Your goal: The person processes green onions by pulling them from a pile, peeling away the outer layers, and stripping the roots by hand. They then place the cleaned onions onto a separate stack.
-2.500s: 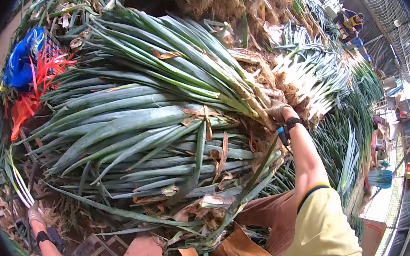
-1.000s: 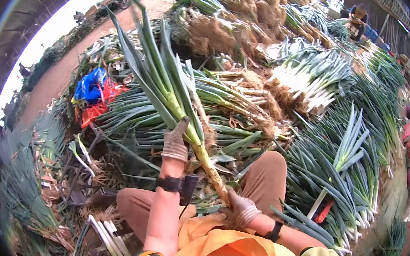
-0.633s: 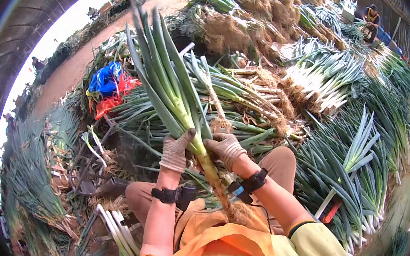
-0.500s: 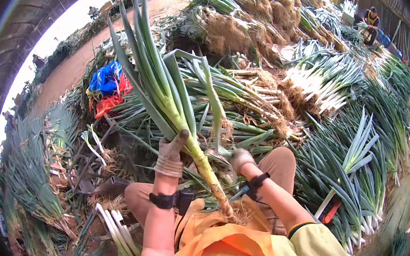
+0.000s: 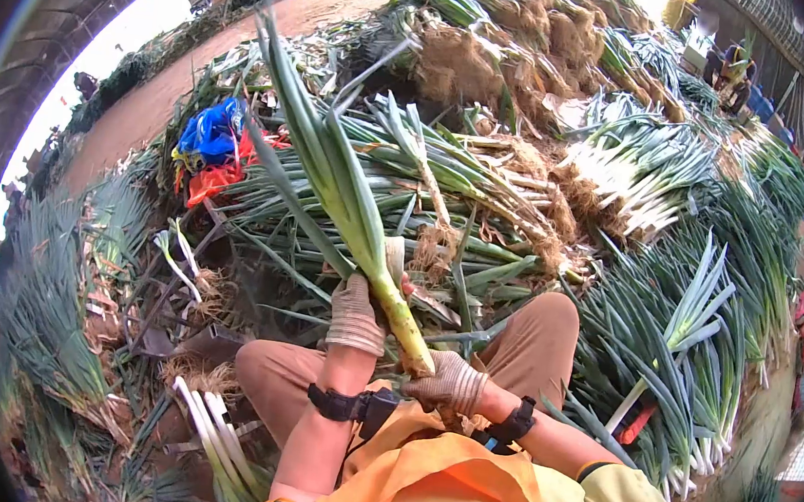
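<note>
A large leek slants across the middle, green leaves at the upper left and yellowish stalk toward my lap. My left hand, in a striped glove, is wrapped round its stalk below the leaves. Lower down, my gloved right hand is closed round the stalk's root end, which it largely hides. Beyond my hands lies a heap of untrimmed leeks with brown roots. Black bands are on both wrists.
Bundled leeks with white stalks lie at the upper right, more leeks at the right. Blue and red bags lie at the left. White-stalked leeks are by my left knee. Another person is far back right.
My right hand has moved down and inward onto the root end. The leek and my left hand have shifted slightly lower and right. A bent outer leaf no longer hangs beside the stalk.
</note>
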The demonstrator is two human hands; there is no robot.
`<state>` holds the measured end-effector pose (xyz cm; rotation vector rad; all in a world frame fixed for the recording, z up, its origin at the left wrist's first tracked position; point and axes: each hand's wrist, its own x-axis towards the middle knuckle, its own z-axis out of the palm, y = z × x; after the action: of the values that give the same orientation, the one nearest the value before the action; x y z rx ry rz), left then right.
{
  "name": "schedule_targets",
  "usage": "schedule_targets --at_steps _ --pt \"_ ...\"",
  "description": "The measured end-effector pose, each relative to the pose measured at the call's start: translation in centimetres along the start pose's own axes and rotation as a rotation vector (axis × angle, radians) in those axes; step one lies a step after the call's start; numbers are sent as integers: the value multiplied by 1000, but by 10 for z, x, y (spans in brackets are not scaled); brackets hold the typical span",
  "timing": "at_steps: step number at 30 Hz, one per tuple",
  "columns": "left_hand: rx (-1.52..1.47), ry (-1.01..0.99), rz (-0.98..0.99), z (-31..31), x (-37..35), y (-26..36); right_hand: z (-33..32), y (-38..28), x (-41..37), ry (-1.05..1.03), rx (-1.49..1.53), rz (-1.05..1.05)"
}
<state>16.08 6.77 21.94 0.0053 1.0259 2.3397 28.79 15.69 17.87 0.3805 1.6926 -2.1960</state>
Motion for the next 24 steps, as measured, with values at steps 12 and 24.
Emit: schedule_targets --at_steps 12,24 --pt "-228 -239 -466 -103 -1 -46 9 -25 9 -279 -235 53" --pt "926 162 74 -79 -16 43 17 5 43 66 -381 -124"
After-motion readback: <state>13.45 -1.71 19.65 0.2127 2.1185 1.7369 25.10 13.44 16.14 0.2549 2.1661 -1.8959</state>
